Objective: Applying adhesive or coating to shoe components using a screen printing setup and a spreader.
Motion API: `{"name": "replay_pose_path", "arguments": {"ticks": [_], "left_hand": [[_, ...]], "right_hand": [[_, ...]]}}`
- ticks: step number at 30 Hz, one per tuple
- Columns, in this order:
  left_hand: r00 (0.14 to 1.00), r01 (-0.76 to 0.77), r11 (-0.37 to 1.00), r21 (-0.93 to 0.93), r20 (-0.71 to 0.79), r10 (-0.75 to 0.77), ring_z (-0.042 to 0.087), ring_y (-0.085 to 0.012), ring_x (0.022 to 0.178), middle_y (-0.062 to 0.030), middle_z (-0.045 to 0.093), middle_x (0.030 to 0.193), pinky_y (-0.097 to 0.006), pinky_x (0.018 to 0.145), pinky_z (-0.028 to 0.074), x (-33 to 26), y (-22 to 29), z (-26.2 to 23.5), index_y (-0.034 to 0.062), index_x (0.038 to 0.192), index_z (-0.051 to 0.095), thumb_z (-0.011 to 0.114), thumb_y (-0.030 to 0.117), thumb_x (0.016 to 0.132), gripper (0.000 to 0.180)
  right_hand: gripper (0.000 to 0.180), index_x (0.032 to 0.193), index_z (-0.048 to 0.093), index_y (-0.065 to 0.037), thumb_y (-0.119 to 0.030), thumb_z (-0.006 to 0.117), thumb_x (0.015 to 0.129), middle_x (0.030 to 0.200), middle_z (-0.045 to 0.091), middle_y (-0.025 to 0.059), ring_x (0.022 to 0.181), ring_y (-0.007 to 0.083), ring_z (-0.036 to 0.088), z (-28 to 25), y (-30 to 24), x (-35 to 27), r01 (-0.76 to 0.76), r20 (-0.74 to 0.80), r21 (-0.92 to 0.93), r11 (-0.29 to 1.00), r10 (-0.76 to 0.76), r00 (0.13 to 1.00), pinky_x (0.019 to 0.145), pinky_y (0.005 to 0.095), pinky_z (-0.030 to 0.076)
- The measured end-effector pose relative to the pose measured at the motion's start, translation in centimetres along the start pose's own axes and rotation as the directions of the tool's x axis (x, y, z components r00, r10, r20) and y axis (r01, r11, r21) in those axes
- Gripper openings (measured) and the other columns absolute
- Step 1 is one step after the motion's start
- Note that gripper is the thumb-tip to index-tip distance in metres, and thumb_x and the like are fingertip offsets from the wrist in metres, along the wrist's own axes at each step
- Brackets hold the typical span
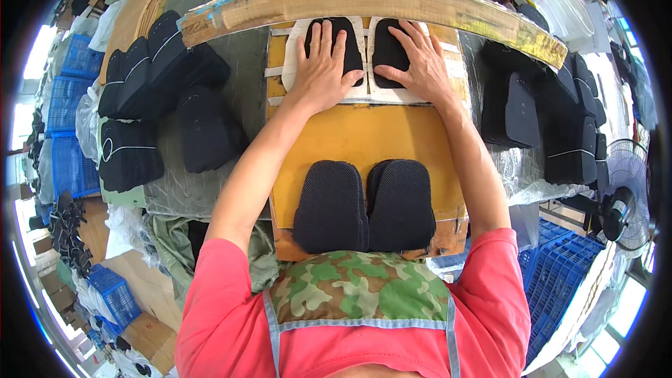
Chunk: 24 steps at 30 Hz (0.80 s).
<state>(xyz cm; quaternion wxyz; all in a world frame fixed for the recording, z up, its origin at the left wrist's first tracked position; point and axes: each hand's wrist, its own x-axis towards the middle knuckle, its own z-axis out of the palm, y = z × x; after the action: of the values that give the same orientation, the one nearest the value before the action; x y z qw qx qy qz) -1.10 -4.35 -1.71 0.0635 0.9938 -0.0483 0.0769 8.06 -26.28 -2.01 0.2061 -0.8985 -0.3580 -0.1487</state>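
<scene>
Two black tongue-shaped fabric pieces lie side by side in a white template frame (287, 84) at the far end of a yellow board (364, 133). My left hand (323, 70) rests flat on the left fabric piece (341, 28), fingers spread and thumb out to the right. On the right fabric piece (385, 38) lies my right hand (418, 63), also spread, its thumb pointing left. Neither hand grips anything. Nearer to me, two short stacks of black textured pieces, a left stack (330, 206) and a right stack (401, 206), sit on the board.
A wooden beam (364, 3) spans just beyond my fingertips. Bundles of black pieces stand left (210, 129) and right (509, 110), some tied with white string. A fan (619, 203) stands at the right, above blue crates (560, 273). More blue crates (73, 122) are stacked at the left.
</scene>
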Motion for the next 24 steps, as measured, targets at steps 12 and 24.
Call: {"name": "replay_pose_path", "arguments": {"ticks": [12,24], "left_hand": [[0.970,-0.051,0.991,-0.126,-0.244,0.019,0.027,-0.0447,0.142,-0.0279,0.033,0.151,-0.056,0.115,0.022,0.2,-1.2,0.2,0.0164,0.142,0.050,0.052,0.030,0.099,0.045],[0.902,-0.074,0.815,-0.575,-0.387,-0.191,0.042,-0.0383,0.132,-0.0233,0.044,0.142,-0.048,0.111,0.030,-1.4,-2.9,-4.1,0.0082,0.139,0.049,0.050,0.020,0.098,0.043]], "right_hand": [[0.071,0.137,0.055,-0.010,-0.057,0.066,0.085,0.147,0.047,0.0145,0.142,0.0326,0.035,-0.5,-0.5,-0.3,-0.030,-0.001,0.018,0.999,0.030,1.000,0.116,0.0500,0.024],[0.043,0.126,0.062,-0.009,-0.029,0.068,0.089,0.138,0.055,0.0111,0.135,0.0303,0.044,-2.5,-0.5,-2.7,-0.094,-0.058,0.060,0.994,0.098,0.994,0.113,0.0465,0.029]]}}
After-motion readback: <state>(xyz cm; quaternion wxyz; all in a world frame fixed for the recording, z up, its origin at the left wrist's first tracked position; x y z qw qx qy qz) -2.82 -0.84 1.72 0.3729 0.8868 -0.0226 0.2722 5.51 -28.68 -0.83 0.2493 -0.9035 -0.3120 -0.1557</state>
